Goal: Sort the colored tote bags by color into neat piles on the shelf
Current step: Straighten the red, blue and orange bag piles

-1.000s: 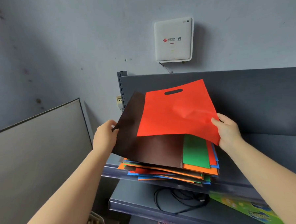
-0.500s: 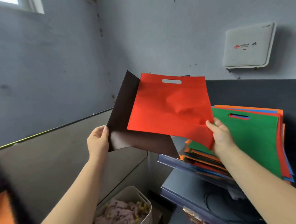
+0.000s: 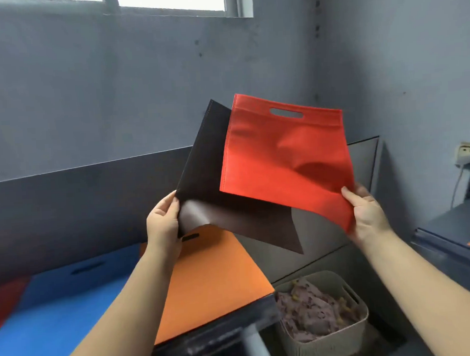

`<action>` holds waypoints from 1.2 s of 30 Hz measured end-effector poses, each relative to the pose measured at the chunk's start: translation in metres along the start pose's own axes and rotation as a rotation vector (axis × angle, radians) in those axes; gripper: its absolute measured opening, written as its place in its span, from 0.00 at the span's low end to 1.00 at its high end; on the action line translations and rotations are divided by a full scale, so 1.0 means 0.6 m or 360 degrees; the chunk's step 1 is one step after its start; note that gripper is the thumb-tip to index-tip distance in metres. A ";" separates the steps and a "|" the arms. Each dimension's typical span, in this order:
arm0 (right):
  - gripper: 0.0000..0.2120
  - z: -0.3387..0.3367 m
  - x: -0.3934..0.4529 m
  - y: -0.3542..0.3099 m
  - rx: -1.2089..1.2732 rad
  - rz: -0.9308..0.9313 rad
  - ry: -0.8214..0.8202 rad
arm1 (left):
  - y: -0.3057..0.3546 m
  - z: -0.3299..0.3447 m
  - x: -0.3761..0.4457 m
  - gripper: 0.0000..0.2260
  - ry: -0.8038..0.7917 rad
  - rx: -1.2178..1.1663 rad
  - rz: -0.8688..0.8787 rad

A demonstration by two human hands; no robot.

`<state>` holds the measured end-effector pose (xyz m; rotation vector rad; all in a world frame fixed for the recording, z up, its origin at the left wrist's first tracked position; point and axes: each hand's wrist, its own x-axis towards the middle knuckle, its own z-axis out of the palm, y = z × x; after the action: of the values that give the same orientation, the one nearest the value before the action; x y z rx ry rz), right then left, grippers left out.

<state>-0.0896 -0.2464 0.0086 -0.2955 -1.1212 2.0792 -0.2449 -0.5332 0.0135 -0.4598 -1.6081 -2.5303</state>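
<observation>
My left hand [image 3: 163, 225] pinches the lower left corner of a dark brown tote bag [image 3: 215, 184], held up in the air. My right hand [image 3: 365, 212] pinches the lower right corner of a red tote bag [image 3: 282, 161], which overlaps the brown one in front. Below them, an orange bag pile [image 3: 212, 282] lies flat on a dark shelf [image 3: 223, 333]. A blue bag pile [image 3: 58, 309] lies to its left, and a red bag's edge [image 3: 3, 301] shows at the far left.
A beige basket [image 3: 332, 344] with purplish contents stands on the floor at the lower right. A grey panel [image 3: 363, 154] leans behind the bags. Another shelf's corner [image 3: 454, 237] with orange bags is at the right edge, a wall socket [image 3: 469, 152] above it.
My view has swung left, away from the mixed stack of bags. Both hands carried the brown and red bags over to the shelf with the orange and blue piles.
</observation>
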 end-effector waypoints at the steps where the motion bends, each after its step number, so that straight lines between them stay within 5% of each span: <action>1: 0.09 0.031 -0.007 0.022 0.0032 0.0063 -0.0060 | 0.019 -0.038 -0.005 0.10 0.0064 -0.0014 0.0007; 14: 0.11 0.361 -0.188 0.255 0.0193 0.0761 -0.0840 | 0.224 -0.443 -0.237 0.07 0.1298 0.0077 0.0137; 20: 0.12 0.468 -0.297 0.339 0.0204 0.0924 -0.1055 | 0.284 -0.578 -0.323 0.14 0.1682 0.0139 0.0227; 27: 0.12 0.586 -0.404 0.431 0.0215 0.0931 -0.1092 | 0.352 -0.760 -0.343 0.13 0.1779 0.0175 0.0257; 36: 0.11 0.693 -0.518 0.551 0.0093 0.0930 -0.0836 | 0.415 -1.000 -0.298 0.06 0.1512 0.0411 0.0062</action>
<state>-0.2516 -0.8372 -0.0514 -0.0398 -1.3884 2.8101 -0.1300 -1.1928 -0.0625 0.6387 -1.4226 -1.9316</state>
